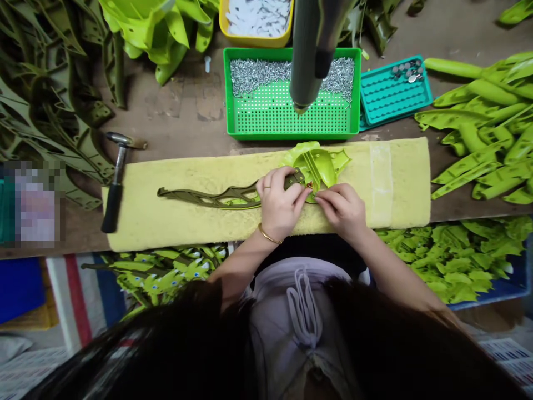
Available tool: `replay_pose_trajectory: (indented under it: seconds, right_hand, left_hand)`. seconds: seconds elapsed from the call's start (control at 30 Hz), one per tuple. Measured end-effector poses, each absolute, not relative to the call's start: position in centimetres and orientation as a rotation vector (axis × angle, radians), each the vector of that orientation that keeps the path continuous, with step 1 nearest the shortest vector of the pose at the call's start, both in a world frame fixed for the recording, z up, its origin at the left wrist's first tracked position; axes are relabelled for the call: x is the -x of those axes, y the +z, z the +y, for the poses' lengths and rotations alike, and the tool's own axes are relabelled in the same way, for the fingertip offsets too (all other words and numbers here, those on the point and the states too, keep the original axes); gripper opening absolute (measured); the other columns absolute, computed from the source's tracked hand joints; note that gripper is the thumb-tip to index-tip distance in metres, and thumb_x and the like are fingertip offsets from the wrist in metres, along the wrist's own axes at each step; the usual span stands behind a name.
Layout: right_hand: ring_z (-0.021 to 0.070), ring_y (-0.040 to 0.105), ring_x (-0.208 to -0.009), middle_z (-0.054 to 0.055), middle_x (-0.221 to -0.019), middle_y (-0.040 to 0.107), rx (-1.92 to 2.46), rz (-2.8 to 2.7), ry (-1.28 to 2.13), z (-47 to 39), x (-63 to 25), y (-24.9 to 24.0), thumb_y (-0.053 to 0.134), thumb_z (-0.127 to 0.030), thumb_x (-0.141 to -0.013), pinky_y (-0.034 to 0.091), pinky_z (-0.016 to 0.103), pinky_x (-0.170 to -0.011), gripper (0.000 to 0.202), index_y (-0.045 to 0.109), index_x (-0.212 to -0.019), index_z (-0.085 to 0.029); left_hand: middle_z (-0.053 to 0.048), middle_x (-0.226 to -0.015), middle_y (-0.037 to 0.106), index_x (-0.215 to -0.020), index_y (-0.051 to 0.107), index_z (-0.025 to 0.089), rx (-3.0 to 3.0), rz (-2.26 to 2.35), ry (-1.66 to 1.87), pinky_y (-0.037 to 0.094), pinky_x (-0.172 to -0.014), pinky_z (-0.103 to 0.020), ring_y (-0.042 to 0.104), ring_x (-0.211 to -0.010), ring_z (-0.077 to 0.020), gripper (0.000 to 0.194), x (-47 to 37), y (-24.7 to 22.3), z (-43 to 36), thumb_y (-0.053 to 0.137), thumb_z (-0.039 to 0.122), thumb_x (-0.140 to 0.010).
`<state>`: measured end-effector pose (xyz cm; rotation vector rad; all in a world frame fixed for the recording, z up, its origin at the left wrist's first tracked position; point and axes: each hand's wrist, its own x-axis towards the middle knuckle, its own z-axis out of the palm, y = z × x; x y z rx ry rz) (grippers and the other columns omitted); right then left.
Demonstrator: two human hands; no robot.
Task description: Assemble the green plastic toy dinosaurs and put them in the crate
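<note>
A long olive-green plastic part (200, 199) lies across the yellow towel (400, 183), its right end meeting a bright green shell (322, 165). My left hand (281, 200) is closed over the olive part's right end, with a tiny reddish piece by its fingertips. Just to the right, my right hand (343, 208) has thumb and finger pinched together at the shell's lower edge. What those fingertips hold is too small to make out.
A hammer (117, 178) lies at the towel's left end. Behind are a green tray of screws (291, 136), a teal tray (395, 94) and a yellow bin (256, 40). A dark tool (310, 61) hangs above the green tray. Green parts (491, 116) are piled right.
</note>
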<state>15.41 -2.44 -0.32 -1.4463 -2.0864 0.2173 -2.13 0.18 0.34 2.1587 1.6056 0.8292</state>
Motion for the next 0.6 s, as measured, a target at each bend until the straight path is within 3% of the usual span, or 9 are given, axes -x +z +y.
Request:
replay_pose_trajectory:
  seconds: [0.2,0.4,0.6]
  right_hand:
    - [0.0144,0.058,-0.079,0.006,-0.085,0.067,1.326,-2.204,0.103,-2.0,-15.9,0.0,0.06,-0.023,-0.087,0.05,0.025,-0.07,0.012,0.068,-0.094,-0.018]
    - [0.0152,0.057,-0.078,0.005,-0.084,0.066,1.378,-2.36,0.035,-1.7,-16.0,1.2,0.053,-0.026,-0.091,0.047,0.026,-0.068,0.015,0.067,-0.092,-0.02]
    - [0.0151,0.059,-0.078,0.006,-0.082,0.063,1.403,-2.283,0.316,-1.0,-15.8,1.6,0.054,-0.025,-0.09,0.05,0.026,-0.068,0.013,0.064,-0.087,-0.018]
  left_hand:
    - [-0.008,-0.118,0.06,-0.082,0.068,0.023,-2.19,1.529,0.763,0.035,-0.093,-0.045,0.052,-0.112,-0.0258,0.018,2.8,0.9,0.4,0.057,0.035,-0.09]
    - [-0.008,-0.112,0.06,-0.071,0.065,0.021,-2.13,1.662,0.843,0.033,-0.093,-0.045,0.053,-0.107,-0.0262,0.024,1.7,0.7,0.4,0.063,0.04,-0.085]
    - [-0.008,-0.11,0.061,-0.068,0.064,0.02,-2.163,1.701,0.859,0.033,-0.09,-0.043,0.053,-0.106,-0.0251,0.025,1.4,0.3,0.4,0.064,0.04,-0.084]
